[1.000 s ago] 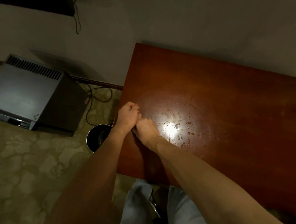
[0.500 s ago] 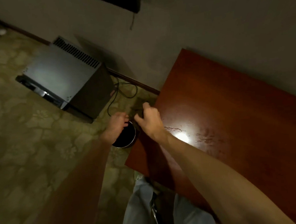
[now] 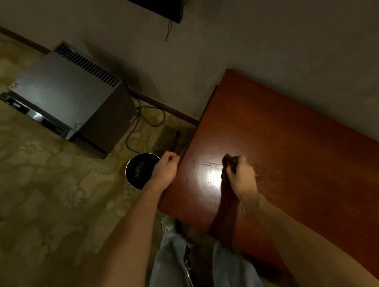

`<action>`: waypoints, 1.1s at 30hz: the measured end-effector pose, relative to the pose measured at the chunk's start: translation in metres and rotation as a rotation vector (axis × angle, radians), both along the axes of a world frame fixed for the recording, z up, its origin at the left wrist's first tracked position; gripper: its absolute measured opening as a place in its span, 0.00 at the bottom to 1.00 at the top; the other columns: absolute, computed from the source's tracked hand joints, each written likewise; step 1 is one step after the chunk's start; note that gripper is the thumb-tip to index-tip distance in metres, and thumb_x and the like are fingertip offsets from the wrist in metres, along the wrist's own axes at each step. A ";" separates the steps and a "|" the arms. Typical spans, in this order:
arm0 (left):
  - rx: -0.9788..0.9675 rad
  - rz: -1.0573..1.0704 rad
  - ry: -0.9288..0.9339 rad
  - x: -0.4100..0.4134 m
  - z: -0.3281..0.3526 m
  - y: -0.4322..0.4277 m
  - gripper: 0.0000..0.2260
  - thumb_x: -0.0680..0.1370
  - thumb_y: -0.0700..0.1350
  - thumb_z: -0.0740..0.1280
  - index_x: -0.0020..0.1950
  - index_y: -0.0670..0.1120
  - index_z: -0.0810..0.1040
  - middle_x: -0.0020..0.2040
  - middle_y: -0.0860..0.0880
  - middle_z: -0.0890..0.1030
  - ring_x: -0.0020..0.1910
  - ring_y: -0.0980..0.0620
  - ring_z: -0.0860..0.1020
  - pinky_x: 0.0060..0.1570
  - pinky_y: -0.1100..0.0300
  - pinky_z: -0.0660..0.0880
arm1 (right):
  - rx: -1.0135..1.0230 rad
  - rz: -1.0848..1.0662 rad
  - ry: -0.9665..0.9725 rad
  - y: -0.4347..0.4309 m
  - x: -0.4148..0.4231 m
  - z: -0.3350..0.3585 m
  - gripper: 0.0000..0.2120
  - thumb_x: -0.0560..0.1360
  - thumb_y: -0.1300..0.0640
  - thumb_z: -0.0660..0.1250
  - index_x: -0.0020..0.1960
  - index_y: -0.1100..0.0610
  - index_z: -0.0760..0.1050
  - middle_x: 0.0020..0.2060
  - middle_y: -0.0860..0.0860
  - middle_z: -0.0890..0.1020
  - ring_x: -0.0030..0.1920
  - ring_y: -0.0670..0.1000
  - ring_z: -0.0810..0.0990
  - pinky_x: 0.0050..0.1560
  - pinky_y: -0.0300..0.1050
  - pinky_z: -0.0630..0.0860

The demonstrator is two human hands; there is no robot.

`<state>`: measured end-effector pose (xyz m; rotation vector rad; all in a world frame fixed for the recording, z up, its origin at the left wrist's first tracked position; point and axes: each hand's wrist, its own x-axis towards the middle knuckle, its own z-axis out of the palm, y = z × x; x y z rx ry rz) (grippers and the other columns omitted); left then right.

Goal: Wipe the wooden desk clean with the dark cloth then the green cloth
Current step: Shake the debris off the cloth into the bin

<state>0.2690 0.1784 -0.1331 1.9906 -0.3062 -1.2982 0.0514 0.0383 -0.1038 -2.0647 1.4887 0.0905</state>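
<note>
Standing left of the wooden desk (image 3: 294, 159), a round bin (image 3: 139, 170) sat under the clenched, empty left hand (image 3: 164, 172); the right hand (image 3: 240, 177) gripped the dark cloth (image 3: 230, 161), bunched at its fingertips.

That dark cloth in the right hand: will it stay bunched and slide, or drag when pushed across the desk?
The dark cloth looks soft and floppy: it is crumpled inside the right hand, so it likely needs pressure to stay bunched. The wooden desk is glossy with streaks near the glare, possibly damp, so it probably glides easily.
</note>
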 end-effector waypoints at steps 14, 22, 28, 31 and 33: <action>-0.011 0.133 0.082 0.016 0.001 0.011 0.15 0.85 0.56 0.58 0.63 0.53 0.80 0.54 0.50 0.82 0.57 0.44 0.81 0.61 0.47 0.77 | 0.120 0.374 -0.072 0.032 0.135 0.004 0.13 0.80 0.56 0.72 0.57 0.62 0.72 0.48 0.60 0.83 0.47 0.61 0.83 0.42 0.52 0.78; -0.023 0.375 -0.078 0.090 -0.040 0.065 0.13 0.87 0.51 0.57 0.50 0.55 0.80 0.51 0.48 0.83 0.53 0.48 0.82 0.52 0.51 0.76 | 0.283 0.507 -0.225 0.077 0.245 -0.038 0.10 0.80 0.55 0.72 0.55 0.57 0.74 0.48 0.54 0.82 0.48 0.54 0.84 0.51 0.52 0.84; 0.009 0.484 0.108 0.138 -0.141 0.093 0.11 0.84 0.59 0.61 0.50 0.62 0.83 0.56 0.48 0.85 0.57 0.46 0.83 0.60 0.46 0.80 | 0.285 0.552 -0.111 0.104 0.293 -0.137 0.14 0.79 0.52 0.72 0.59 0.59 0.74 0.51 0.57 0.83 0.52 0.57 0.84 0.55 0.56 0.83; 0.020 0.521 0.275 0.150 -0.199 0.091 0.16 0.87 0.60 0.57 0.63 0.53 0.79 0.59 0.48 0.83 0.58 0.48 0.81 0.49 0.56 0.77 | 0.303 0.585 -0.029 0.110 0.304 -0.195 0.14 0.80 0.54 0.71 0.61 0.60 0.74 0.53 0.57 0.83 0.55 0.58 0.84 0.57 0.56 0.82; 0.046 0.571 0.350 0.150 -0.235 0.086 0.17 0.87 0.60 0.57 0.61 0.50 0.77 0.53 0.49 0.82 0.52 0.50 0.80 0.46 0.56 0.75 | 0.304 0.611 0.042 0.112 0.307 -0.238 0.16 0.80 0.55 0.71 0.64 0.60 0.73 0.57 0.58 0.82 0.59 0.60 0.83 0.60 0.57 0.81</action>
